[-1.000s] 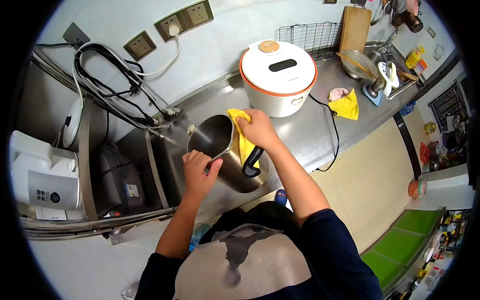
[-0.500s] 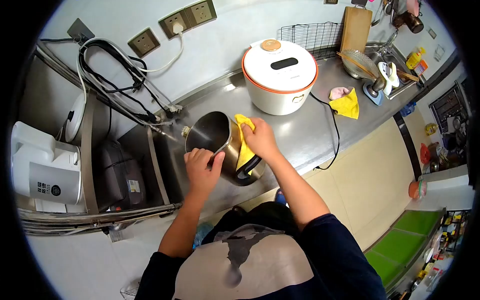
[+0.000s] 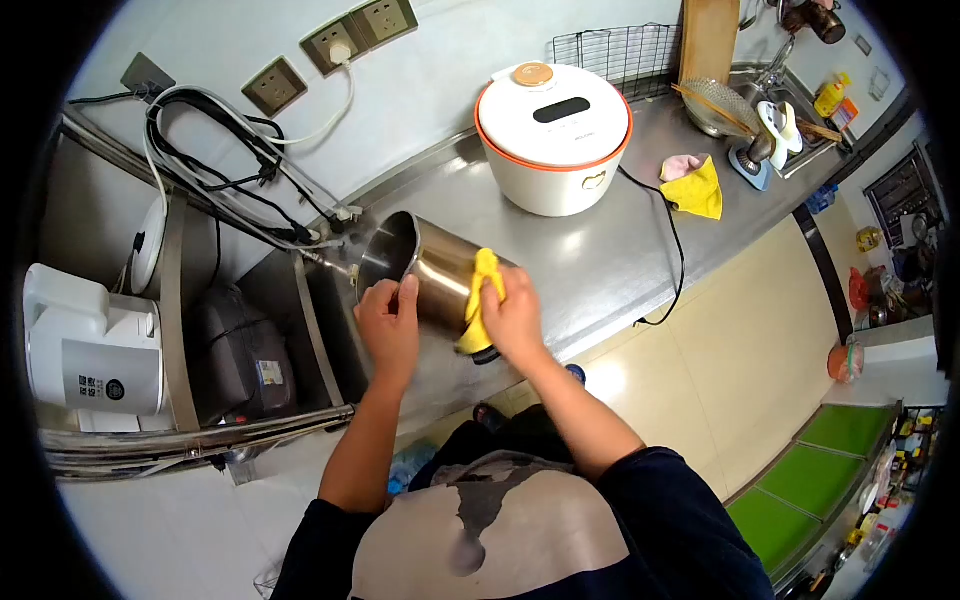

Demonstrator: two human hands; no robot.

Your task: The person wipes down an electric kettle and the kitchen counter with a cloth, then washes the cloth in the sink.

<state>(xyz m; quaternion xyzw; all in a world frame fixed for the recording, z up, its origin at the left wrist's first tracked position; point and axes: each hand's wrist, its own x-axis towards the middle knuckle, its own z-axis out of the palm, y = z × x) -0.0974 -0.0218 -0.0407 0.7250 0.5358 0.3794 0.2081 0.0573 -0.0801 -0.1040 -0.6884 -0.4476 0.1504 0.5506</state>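
A stainless steel jug (image 3: pixel 440 272) lies tilted over the counter, its open mouth toward the left and its base toward the right. My left hand (image 3: pixel 389 322) is closed on the near side of its rim, thumb on the outer wall. In my right hand (image 3: pixel 513 312) is a yellow cloth (image 3: pixel 480 290), bunched and pressed against the jug's side near the base. Part of a black handle (image 3: pixel 486 355) shows below the cloth; the rest is hidden.
A white rice cooker (image 3: pixel 556 150) with a black cord stands behind on the steel counter (image 3: pixel 610 260). Farther right are a yellow and pink cloth (image 3: pixel 692 188), a strainer (image 3: pixel 718 105) and the sink. Left are cables (image 3: pixel 215 170) and a white kettle (image 3: pixel 90 340).
The jug has tipped from nearly upright toward its side, its mouth now facing left. My right hand and the cloth have shifted down toward the base. My left hand stays at the rim.
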